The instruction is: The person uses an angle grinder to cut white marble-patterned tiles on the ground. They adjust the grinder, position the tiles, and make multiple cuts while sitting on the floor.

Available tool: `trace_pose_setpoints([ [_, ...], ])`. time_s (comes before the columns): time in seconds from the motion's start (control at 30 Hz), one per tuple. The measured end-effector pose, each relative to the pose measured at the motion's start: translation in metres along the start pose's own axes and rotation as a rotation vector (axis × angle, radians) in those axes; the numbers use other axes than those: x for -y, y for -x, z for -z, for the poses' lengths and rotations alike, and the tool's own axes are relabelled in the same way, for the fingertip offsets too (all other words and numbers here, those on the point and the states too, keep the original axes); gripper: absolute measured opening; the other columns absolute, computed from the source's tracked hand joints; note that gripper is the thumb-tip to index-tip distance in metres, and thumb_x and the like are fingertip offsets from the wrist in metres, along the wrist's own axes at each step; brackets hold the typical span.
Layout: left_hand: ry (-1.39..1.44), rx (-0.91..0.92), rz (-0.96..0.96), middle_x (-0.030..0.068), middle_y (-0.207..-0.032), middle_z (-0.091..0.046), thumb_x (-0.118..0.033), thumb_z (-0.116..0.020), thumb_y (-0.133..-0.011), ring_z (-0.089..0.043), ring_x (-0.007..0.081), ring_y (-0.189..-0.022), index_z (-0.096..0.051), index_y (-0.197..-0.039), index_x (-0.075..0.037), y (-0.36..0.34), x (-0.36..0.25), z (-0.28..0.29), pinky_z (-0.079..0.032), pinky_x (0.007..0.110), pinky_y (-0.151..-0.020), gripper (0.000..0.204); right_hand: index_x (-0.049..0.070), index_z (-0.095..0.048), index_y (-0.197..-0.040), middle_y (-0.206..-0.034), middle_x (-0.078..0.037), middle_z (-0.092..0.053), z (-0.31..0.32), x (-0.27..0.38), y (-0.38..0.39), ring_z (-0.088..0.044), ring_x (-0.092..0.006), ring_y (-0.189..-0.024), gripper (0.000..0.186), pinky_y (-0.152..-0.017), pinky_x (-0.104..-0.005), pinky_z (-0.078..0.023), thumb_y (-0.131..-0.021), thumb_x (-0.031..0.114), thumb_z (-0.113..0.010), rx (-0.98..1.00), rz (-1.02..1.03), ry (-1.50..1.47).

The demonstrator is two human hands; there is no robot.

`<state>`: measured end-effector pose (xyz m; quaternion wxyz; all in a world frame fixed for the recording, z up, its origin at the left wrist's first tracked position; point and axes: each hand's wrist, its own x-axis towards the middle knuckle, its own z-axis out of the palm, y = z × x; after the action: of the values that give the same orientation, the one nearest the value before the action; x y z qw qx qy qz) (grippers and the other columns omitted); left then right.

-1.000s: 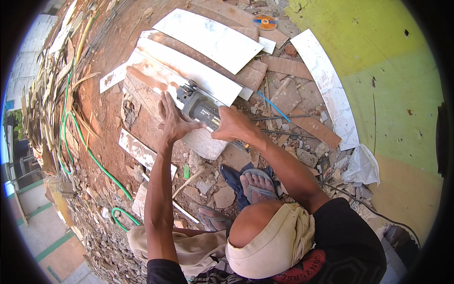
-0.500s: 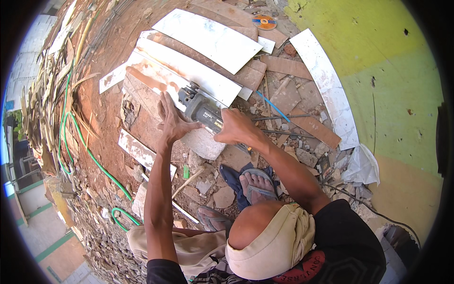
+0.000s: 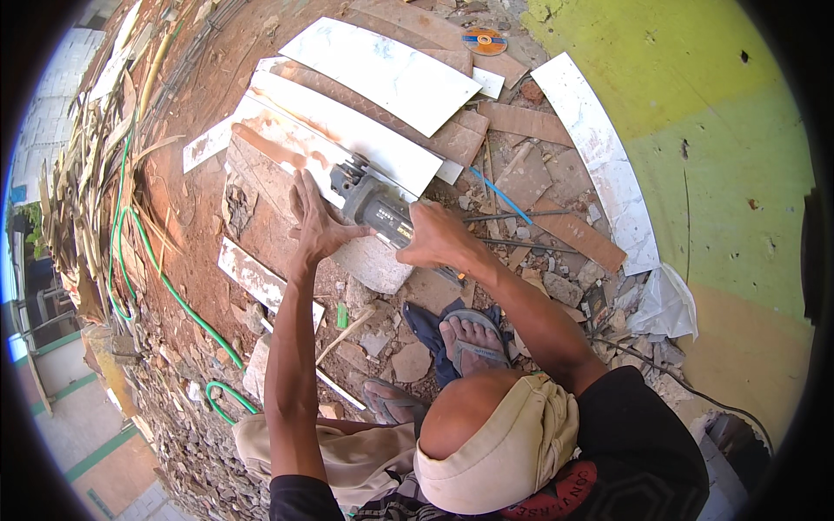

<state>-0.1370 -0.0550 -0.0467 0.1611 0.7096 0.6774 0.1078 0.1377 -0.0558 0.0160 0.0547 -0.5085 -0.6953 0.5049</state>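
My right hand (image 3: 439, 234) grips the body of a dark angle grinder (image 3: 372, 201). The grinder's head lies over a white tile (image 3: 382, 143), along a straight line running lengthwise through reddish dust. Its disc is mostly hidden by the tool. My left hand (image 3: 314, 221) is open, thumb apart, with its fingers at the tile's near edge beside the grinder. Its thumb tip reaches close to the tool's body. Beneath the tile lies a rough, pale slab (image 3: 375, 263).
Another white tile (image 3: 378, 74) lies beyond, and a long one (image 3: 604, 165) leans by the green wall (image 3: 721, 148). An orange disc (image 3: 485, 40), a blue stick (image 3: 502, 195) and broken tiles lie around. A green hose (image 3: 187, 304) and piled wood strips are left; a black cable (image 3: 686, 391) runs right.
The grinder and my right hand have shifted very slightly right, toward me. My left hand stays in about the same place.
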Motion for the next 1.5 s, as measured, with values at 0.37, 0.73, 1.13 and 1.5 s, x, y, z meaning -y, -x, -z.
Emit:
trace_pose_setpoints([
  [0.37,-0.009,0.004,-0.009,0.0374,-0.162,0.000,-0.072,-0.093,-0.033,0.005,0.0437,-0.154,0.007,-0.156,0.010,0.000,-0.005,0.003,0.002,0.047,-0.125,0.178,-0.015,-0.062,-0.084,-0.075,-0.033,-0.067,-0.004,-0.013,0.006,-0.072,-0.0432,-0.073,0.042,-0.070,-0.0464,-0.059,-0.060,0.018,-0.073,0.014,-0.005,0.015],
  [0.73,0.015,0.029,0.008,0.0367,-0.163,0.005,-0.060,-0.097,-0.038,0.006,0.0449,-0.154,0.013,-0.157,0.004,0.001,-0.006,0.005,0.004,0.049,-0.124,0.174,-0.016,-0.060,-0.087,-0.075,-0.034,-0.067,0.001,-0.010,0.014,-0.072,-0.0437,-0.073,0.044,-0.070,-0.0462,-0.058,-0.061,0.018,-0.073,0.019,0.000,0.000],
  [1.13,0.034,-0.003,-0.013,0.0394,-0.161,0.001,-0.077,-0.088,-0.034,0.005,0.0430,-0.154,0.004,-0.156,0.011,0.000,0.001,0.001,0.006,0.048,-0.124,0.176,-0.016,-0.060,-0.094,-0.082,-0.037,-0.067,0.006,-0.009,0.029,-0.071,-0.0479,-0.083,0.050,-0.076,-0.0482,-0.059,-0.062,0.019,-0.074,0.002,-0.046,-0.010],
  [1.5,0.065,0.025,0.027,0.0379,-0.162,0.001,-0.076,-0.089,-0.034,0.006,0.0467,-0.153,0.005,-0.156,0.010,0.000,0.001,0.003,0.005,0.050,-0.124,0.177,-0.015,-0.059,-0.101,-0.089,-0.036,-0.067,0.009,-0.006,0.036,-0.070,-0.0496,-0.089,0.055,-0.083,-0.0499,-0.057,-0.065,0.023,-0.075,0.009,-0.067,0.011],
])
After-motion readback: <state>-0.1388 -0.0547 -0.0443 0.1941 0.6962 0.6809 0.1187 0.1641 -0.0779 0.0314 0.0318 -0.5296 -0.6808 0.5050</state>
